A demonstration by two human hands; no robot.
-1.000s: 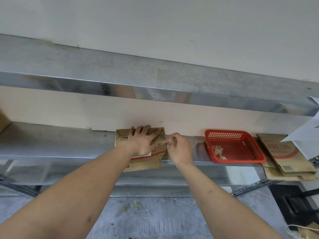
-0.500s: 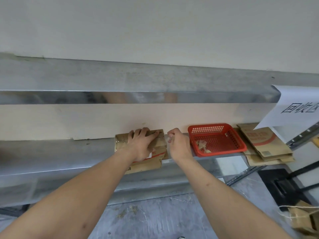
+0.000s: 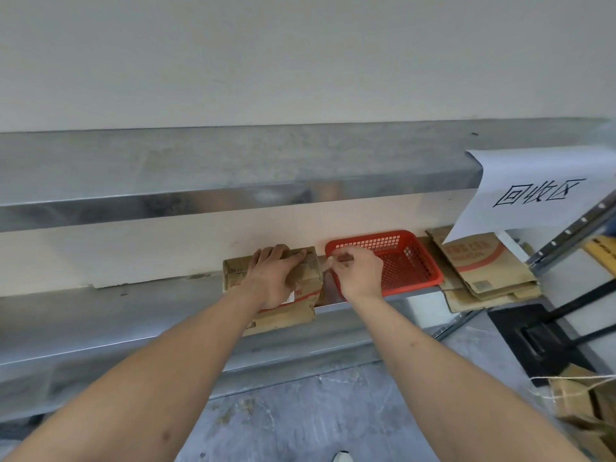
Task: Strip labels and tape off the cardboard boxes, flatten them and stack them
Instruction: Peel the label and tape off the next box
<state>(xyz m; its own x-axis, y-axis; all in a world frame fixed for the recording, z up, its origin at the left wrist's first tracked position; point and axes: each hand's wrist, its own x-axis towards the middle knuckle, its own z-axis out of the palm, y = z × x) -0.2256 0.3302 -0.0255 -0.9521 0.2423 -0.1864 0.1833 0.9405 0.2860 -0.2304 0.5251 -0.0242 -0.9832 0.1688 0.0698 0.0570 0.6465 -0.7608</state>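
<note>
A flattened brown cardboard box with red print lies on the metal shelf, its near edge hanging over the shelf front. My left hand rests flat on top of it, fingers spread toward the wall. My right hand pinches a small strip of tape between thumb and fingers, just right of the box and over the left rim of the red basket.
A stack of flattened boxes lies right of the basket. A white paper sign hangs from the upper shelf. More cardboard tied with string sits on the floor at the lower right.
My right hand has moved right from the box's edge to the basket's rim, carrying the tape piece. The left hand stays on the box. The view has swung right.
</note>
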